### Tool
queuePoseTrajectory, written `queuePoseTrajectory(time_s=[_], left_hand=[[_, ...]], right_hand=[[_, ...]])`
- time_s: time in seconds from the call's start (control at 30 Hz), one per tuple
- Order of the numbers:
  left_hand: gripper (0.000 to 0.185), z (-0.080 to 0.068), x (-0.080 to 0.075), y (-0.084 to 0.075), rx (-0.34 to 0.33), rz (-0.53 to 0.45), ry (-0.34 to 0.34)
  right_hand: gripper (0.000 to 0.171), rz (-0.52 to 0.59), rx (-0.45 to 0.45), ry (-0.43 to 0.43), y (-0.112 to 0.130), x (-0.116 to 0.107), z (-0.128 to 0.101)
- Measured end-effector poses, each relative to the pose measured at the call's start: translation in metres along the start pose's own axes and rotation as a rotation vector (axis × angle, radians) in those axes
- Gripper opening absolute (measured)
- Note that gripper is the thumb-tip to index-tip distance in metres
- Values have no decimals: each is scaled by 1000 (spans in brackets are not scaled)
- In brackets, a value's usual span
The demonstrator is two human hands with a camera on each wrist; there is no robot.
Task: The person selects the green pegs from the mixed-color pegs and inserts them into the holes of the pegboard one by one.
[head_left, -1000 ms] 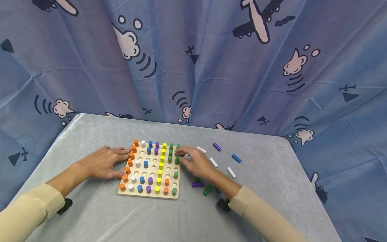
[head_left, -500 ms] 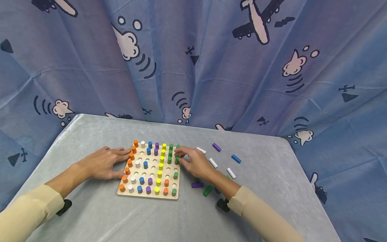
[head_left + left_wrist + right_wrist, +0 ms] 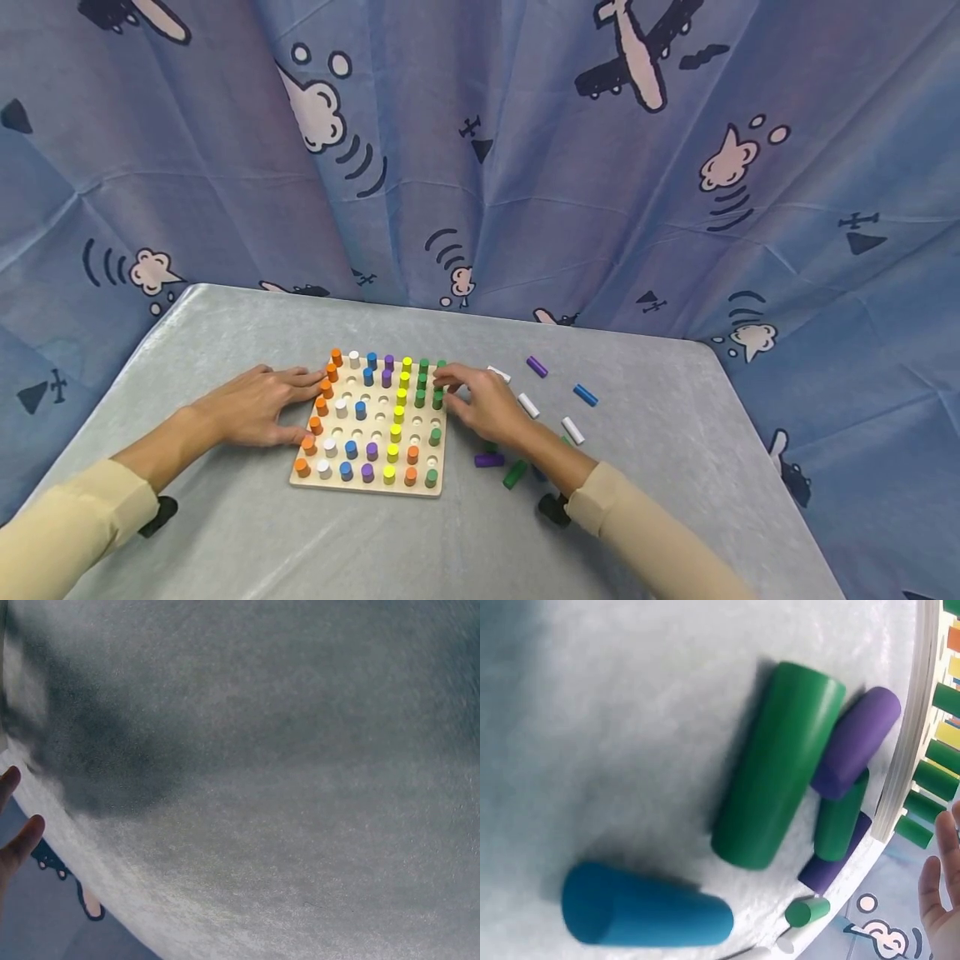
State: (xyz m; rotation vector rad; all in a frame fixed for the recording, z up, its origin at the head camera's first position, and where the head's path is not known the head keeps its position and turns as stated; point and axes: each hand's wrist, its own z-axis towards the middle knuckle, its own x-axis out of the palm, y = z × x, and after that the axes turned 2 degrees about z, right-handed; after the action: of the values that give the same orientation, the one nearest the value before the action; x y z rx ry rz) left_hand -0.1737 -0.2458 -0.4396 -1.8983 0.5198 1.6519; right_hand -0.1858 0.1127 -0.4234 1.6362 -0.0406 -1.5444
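Both hands lie low over the grey table, forearms in cream sleeves reaching in from the near edge. Behind the table hangs a blue curtain printed with planes and clouds.

On the table sits a wooden peg board, square, with coloured pegs standing in columns: orange at its left edge, then white, blue, purple, yellow and green toward the right, with several holes bare in the middle.

The left hand rests flat on the table against the board's left edge, fingers straight and spread, fingertips touching the board beside the orange pegs; it holds nothing.

The right hand hovers at the board's far right corner, wrist bent, fingers loosely curved. Its thumb and forefinger meet around the top of a green peg that stands in the rightmost column, near the far end of the board; the pinch looks light, and whether the peg is fully seated I cannot tell.

Loose pegs lie on the table right of the board: three white pegs, a blue peg and a purple peg beyond the hand, and nearer the wrist a purple peg beside a green one. The right wrist view shows this near cluster close up, lying against the board's edge.
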Motion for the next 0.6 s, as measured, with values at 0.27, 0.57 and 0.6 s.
queuePoseTrajectory(time_s=[0.27,0.57,0.6], left_hand=[[85,0,0,-1,-15,-6,16],[86,-1,-1,-2,14,6,-10],[85,-1,-1,-2,18,8,-11]], right_hand=[[35,53,2,-47,-10,-20,-9],[33,35,50,-76,-38,-47,-43],[33,29,55,-76,-41,-49,-48]])
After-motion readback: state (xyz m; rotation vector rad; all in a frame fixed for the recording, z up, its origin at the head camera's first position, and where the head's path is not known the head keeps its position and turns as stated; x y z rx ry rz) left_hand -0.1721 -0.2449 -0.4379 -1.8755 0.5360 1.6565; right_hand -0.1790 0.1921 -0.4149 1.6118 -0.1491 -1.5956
